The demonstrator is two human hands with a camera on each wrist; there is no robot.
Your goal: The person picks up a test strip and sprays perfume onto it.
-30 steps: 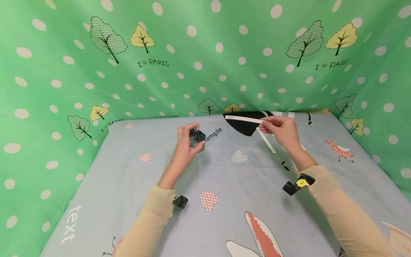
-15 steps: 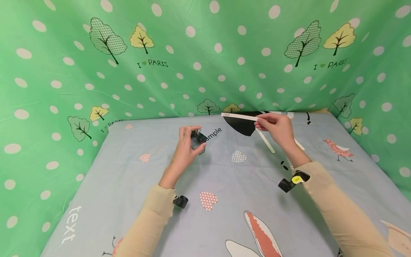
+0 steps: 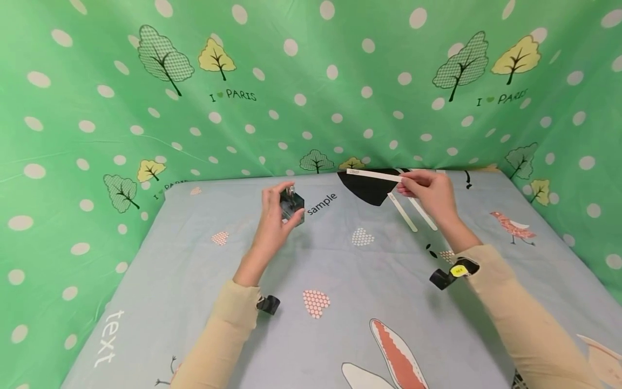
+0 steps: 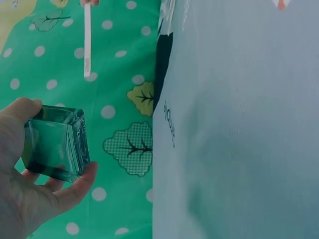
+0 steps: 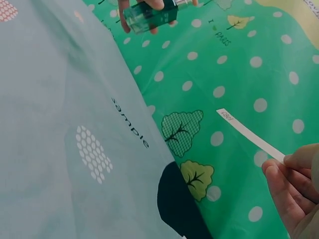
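Observation:
My left hand (image 3: 272, 229) grips a dark glass perfume bottle (image 3: 293, 207) above the left-middle of the table, with the index finger at the silver spray top. In the left wrist view the clear, square-cornered bottle (image 4: 50, 144) sits between thumb and fingers. Off to the right, my right hand (image 3: 434, 200) pinches one end of a white paper test strip (image 3: 374, 175), its printed end pointing left toward the bottle. A clear gap separates strip and bottle. The right wrist view shows small lettering at the tip of the held strip (image 5: 249, 135).
Two more white strips lie on the cloth below my right hand, a left strip (image 3: 403, 213) and a right strip (image 3: 425, 215). The table (image 3: 340, 270) has a grey-blue printed cloth. Green dotted curtain (image 3: 272, 70) rises behind it and along both sides.
The right hand moved the strip slightly left, then back right. The left hand with the perfume bottle shifted a little left and up, widening the gap between bottle and strip.

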